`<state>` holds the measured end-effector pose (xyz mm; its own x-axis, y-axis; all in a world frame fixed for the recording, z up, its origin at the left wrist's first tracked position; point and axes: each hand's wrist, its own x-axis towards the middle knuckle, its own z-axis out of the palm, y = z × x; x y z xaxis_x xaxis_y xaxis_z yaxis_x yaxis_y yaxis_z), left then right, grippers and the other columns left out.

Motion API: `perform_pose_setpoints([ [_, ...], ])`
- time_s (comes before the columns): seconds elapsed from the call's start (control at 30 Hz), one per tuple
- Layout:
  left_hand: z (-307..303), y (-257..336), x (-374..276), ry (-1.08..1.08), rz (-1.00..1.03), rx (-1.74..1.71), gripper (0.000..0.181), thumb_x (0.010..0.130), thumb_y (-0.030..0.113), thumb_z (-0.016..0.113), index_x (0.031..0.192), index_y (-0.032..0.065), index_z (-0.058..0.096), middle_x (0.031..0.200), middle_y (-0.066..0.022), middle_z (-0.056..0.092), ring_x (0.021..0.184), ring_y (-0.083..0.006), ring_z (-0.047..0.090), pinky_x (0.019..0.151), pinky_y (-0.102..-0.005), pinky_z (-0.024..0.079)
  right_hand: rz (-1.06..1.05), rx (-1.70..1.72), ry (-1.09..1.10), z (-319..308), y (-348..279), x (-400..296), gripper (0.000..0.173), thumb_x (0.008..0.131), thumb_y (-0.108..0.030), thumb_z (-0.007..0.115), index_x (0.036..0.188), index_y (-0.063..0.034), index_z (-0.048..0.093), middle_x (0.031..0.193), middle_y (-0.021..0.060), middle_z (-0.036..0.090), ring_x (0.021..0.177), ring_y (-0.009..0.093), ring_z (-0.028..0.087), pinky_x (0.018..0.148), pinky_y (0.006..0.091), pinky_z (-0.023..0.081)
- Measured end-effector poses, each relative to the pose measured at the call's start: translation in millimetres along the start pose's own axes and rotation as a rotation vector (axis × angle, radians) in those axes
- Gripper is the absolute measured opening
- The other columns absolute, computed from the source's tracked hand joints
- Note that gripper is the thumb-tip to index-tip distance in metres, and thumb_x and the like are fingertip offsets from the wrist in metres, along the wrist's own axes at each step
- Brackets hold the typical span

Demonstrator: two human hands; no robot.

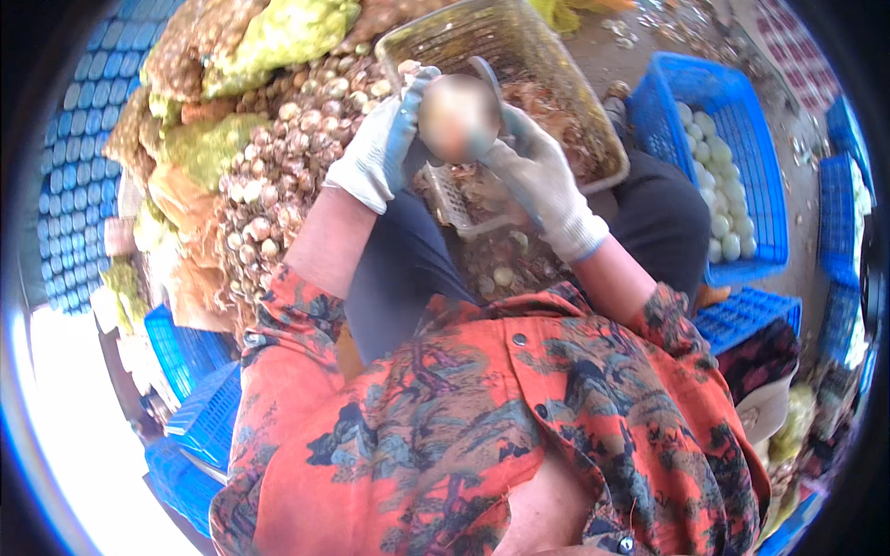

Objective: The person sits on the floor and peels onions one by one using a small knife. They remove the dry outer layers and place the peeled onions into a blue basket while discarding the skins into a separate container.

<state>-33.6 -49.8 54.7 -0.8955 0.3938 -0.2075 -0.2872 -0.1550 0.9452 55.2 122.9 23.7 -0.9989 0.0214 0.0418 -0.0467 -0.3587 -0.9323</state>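
My left hand point(379, 142), in a white work glove with a blue-grey coating, is raised over the near left edge of a dirty yellowish plastic crate point(594, 118). Its fingers curve around a pale round thing point(459, 118), probably an onion, which is heavily blurred. From the other side my right hand point(546, 177), gloved alike, meets it with the thumb towards me. A curved grey strip point(487, 75) rises beside the right fingers; whether it is a blade or a finger I cannot tell. Onion skins point(549, 125) lie in the crate.
Unpeeled onions point(299, 142) are heaped at the left, below filled mesh sacks point(278, 45). At the right a blue plastic crate point(765, 160) holds several peeled onions point(723, 187). A small white plastic basket point(452, 198) is between my knees. More blue crates point(205, 410) stand at lower left.
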Motion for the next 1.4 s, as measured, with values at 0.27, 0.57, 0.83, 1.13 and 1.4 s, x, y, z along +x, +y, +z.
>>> perform_pose_setpoints([
  [0.27,73,-15,-26,-0.197,0.313,0.503,0.067,0.080,-0.001,0.077,0.138,-0.0012,0.044,0.131,-0.0098,0.057,0.121,-0.0178,0.054,0.106,-0.0323,0.044,0.286,0.406,-0.010,-63,13,-31,0.035,0.102,-0.030,0.051,0.117,-0.0014,0.063,0.090,0.0044,0.067,0.073,0.013,0.063,0.059,0.0281,0.054],
  [0.57,55,-48,5,-0.134,0.087,0.205,0.052,0.077,0.008,0.082,0.123,0.0020,0.056,0.117,-0.0071,0.062,0.104,-0.0149,0.061,0.092,-0.0288,0.052,0.172,0.000,0.228,-55,31,-17,0.041,0.092,-0.043,0.068,0.114,-0.0088,0.067,0.084,-0.0026,0.061,0.073,0.007,0.054,0.059,0.0253,0.046],
  [0.83,34,-59,17,-0.198,0.112,0.265,0.046,0.079,0.006,0.078,0.120,-0.0008,0.058,0.109,-0.0067,0.062,0.098,-0.0150,0.059,0.088,-0.0283,0.050,0.234,-0.118,0.265,-49,23,2,0.030,0.097,-0.034,0.060,0.091,-0.0048,0.067,0.073,-0.0011,0.058,0.064,0.010,0.050,0.057,0.0313,0.045],
  [1.13,26,-75,33,-0.349,-0.308,-0.540,0.039,0.098,0.039,0.056,0.121,0.0080,0.059,0.105,-0.0061,0.067,0.090,-0.0183,0.065,0.082,-0.0356,0.056,-0.163,-0.494,0.261,-64,13,-12,0.027,0.093,-0.011,0.065,0.119,-0.0037,0.065,0.097,0.0086,0.070,0.090,0.013,0.063,0.081,0.0319,0.053],
  [1.4,20,-64,27,-0.217,-0.155,-0.449,0.037,0.095,0.046,0.062,0.106,0.0100,0.062,0.090,-0.0020,0.065,0.077,-0.0139,0.061,0.059,-0.0267,0.046,0.130,-0.430,0.212,-42,-13,-32,0.015,0.095,-0.015,0.063,0.104,-0.0033,0.066,0.074,0.0022,0.063,0.065,0.008,0.058,0.054,0.0290,0.046],
])
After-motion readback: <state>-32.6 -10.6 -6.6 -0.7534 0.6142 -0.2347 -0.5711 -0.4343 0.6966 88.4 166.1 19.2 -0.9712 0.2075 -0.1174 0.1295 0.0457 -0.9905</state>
